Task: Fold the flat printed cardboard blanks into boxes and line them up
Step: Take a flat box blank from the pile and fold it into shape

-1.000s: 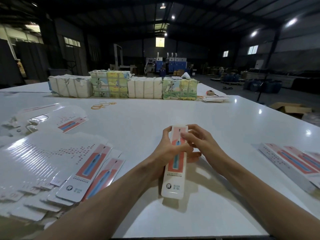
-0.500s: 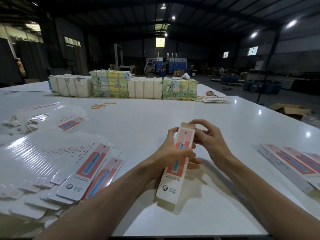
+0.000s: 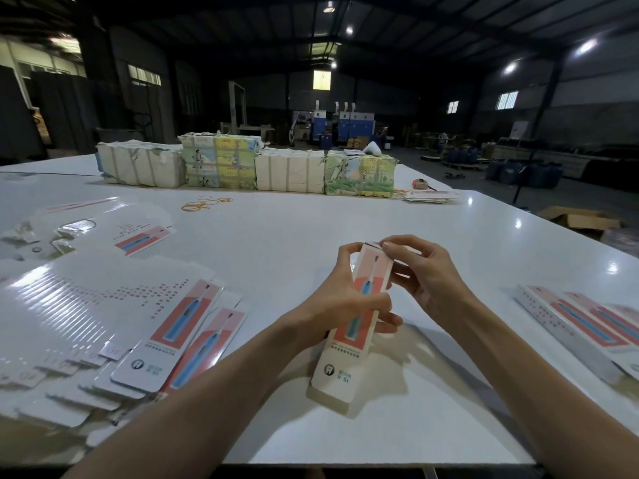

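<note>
The bench (image 3: 276, 236) is showing its near edge along 6 o'clock and its right edge slanting from 1 to 4 o'clock. Bare surface is lying open from the hands toward 12.

The box (image 3: 349, 340) is sitting mid-bench in both hands, printed face up. Its long axis is running from 6 to 12, leaning slightly toward 1, with the near end dipping low. The left hand (image 3: 340, 299) is wrapping its grip round the box's middle. The right hand (image 3: 425, 274) is pinching the flap at the far end.

Flat blanks (image 3: 103, 323) are fanning out at 9. Finished boxes (image 3: 587, 326) are lying side by side at 3. Wrapped bundles (image 3: 242, 167) are lining the far side at 12, with rubber bands (image 3: 204, 203) just in front of them.
</note>
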Tool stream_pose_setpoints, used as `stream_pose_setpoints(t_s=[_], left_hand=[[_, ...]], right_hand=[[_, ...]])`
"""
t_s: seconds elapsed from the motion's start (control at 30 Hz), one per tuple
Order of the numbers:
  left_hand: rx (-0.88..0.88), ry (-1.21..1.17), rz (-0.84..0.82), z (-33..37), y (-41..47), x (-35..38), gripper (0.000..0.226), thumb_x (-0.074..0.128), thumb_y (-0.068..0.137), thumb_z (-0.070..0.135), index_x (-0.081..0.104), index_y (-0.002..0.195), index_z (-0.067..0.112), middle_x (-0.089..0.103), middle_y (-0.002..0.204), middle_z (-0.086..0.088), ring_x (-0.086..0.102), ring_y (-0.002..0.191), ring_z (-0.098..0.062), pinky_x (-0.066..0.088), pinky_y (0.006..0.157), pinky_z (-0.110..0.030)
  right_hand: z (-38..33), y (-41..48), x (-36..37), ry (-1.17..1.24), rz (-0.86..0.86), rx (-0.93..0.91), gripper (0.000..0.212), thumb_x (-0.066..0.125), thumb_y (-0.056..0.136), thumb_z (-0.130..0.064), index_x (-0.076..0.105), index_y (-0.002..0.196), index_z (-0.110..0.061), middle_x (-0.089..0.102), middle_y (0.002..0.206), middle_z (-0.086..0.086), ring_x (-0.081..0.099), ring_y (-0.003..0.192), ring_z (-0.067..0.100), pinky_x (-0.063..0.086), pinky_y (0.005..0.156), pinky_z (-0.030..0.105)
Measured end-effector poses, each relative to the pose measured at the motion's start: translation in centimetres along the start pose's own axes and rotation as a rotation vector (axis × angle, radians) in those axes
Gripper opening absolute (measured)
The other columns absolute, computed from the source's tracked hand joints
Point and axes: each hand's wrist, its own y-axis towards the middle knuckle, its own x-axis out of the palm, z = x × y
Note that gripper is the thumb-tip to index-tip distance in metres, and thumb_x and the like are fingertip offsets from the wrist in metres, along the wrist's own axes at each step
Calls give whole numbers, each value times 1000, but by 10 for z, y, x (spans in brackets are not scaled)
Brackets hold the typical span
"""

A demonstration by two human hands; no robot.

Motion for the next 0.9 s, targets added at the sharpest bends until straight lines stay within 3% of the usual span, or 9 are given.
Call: stream_pose_setpoints(t_s=[0.23,0.33,0.6,0.77,0.9], left_hand=[[33,26,-2,-1,0,-1,104,87,81,12,16,137,63,59,124,-7,80,88,-33,66,74,-40],[64,40,-16,-1,0,-1,110,88,80,11,14,141,66,56,127,-8,80,89,-30,65,71,-35],[63,104,3,-3,1,-2,96,86,81,15,24,135,64,60,122,-4,79,89,-21,63,68,-29],[22,-50,20,-1,1,-7,96,86,80,9,28,137,58,58,124,-12,79,91,-33,66,74,-39],[-15,-128,13,1,0,-8,95,87,80,7,30,135,59,60,125,-15,79,93,-35,65,72,-39]], right_hand=[[0,3,-5,5,15,17,15,68,99,-9,82,99,-4,78,101,16,78,91,30,63,71,39],[0,4,-5,12,12,39,15,67,99,-8,82,99,-3,78,102,17,78,90,30,63,71,39],[0,3,-6,-74,-25,6,22,63,101,-5,83,95,-9,78,99,15,78,97,30,64,71,38],[2,-2,0,-8,-124,23,19,64,103,-14,81,110,-8,78,108,12,77,101,29,62,75,33],[10,-4,5,-213,-54,-127,17,71,98,-20,78,110,-10,78,101,6,77,96,30,65,80,36]])
